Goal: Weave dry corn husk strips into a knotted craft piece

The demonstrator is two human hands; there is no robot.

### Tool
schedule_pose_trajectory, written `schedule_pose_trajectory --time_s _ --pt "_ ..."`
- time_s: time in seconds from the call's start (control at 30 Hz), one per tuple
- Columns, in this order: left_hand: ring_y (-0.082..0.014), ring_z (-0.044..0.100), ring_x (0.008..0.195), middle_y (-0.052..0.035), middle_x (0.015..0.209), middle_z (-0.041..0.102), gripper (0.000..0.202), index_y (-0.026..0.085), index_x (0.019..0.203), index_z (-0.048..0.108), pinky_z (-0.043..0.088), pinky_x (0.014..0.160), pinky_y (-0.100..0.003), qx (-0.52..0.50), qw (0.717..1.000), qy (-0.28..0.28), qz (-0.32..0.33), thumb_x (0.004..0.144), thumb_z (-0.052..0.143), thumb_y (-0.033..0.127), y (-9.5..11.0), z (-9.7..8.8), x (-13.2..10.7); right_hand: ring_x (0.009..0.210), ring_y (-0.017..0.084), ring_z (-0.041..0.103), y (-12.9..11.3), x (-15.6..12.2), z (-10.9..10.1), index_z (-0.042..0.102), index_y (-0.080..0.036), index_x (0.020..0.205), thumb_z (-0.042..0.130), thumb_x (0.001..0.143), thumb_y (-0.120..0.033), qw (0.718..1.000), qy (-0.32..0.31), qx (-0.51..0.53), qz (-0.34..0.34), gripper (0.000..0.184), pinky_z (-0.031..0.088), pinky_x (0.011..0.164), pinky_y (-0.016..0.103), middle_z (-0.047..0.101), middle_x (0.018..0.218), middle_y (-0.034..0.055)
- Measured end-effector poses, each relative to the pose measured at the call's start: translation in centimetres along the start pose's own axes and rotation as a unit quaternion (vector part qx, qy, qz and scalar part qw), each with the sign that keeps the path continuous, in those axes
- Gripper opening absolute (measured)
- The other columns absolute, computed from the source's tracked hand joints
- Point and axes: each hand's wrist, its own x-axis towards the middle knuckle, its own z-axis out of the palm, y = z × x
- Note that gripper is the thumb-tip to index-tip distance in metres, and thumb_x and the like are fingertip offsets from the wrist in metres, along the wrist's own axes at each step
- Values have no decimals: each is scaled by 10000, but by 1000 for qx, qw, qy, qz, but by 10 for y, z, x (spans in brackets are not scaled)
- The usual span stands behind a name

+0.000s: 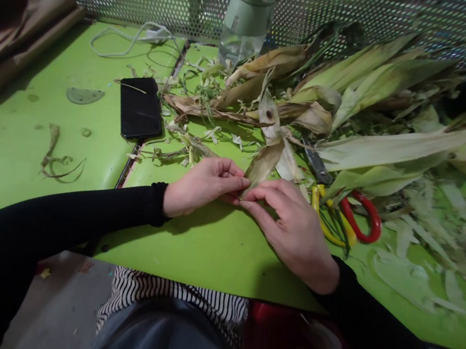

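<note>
A small dried corn husk (pixel 263 164) stands upright between my hands, pinched at its lower end. My left hand (pixel 210 186) grips it from the left with thumb and fingers. From the right, my right hand (pixel 290 224) pinches the same end, its fingertips almost meeting those of the left. Behind it lies a paler husk piece (pixel 286 161) with a dark spot. Scissors with one yellow handle and one red handle (pixel 374 220) lie just right of my right hand, their blades partly under husks.
A heap of corn husks (pixel 378 102) covers the back right of the green table (pixel 190 248). A black phone (pixel 140 107), a white cable (pixel 117 41) and a water bottle (pixel 247 20) are further back. Scraps lie around; brown paper (pixel 33 37) sits at left.
</note>
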Motion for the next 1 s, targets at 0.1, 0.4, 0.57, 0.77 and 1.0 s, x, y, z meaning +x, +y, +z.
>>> schedule_pose_trajectory --time_s 0.1,0.4,0.57,0.77,1.0 --pt "-65 641 598 34 644 639 135 118 785 546 555 727 -246 -1 1000 -15 4 870 649 101 -2 -3 0 845 212 626 2 -1 0 663 -202 864 589 948 -255 1000 -18 -3 20 124 499 780 359 667 874 58" --pt "-74 650 674 19 713 678 236 113 886 589 519 764 -234 -43 998 -37 16 739 761 46 0 -6 -2 916 223 637 5 -2 -3 657 -202 925 573 947 -233 998 18 -9 52 92 525 824 380 639 921 66" --pt "-77 658 665 28 729 673 221 124 906 597 521 755 -233 -91 995 -27 33 757 742 49 -1 -3 -3 1003 234 623 5 0 -5 683 -222 891 673 891 -306 990 105 -14 89 85 537 876 404 592 983 71" --pt "-73 656 667 32 752 675 260 134 940 588 528 759 -237 -121 990 -21 62 751 738 38 -4 -2 -3 814 178 665 2 2 -2 664 -238 866 687 878 -334 957 70 190 207 99 574 755 332 663 880 29" --pt "-61 642 702 28 789 660 247 137 937 590 521 756 -217 -79 990 -10 117 755 732 52 -5 1 -3 682 147 624 -4 5 -3 618 -225 810 748 801 -326 899 70 316 296 164 561 669 292 647 739 -2"
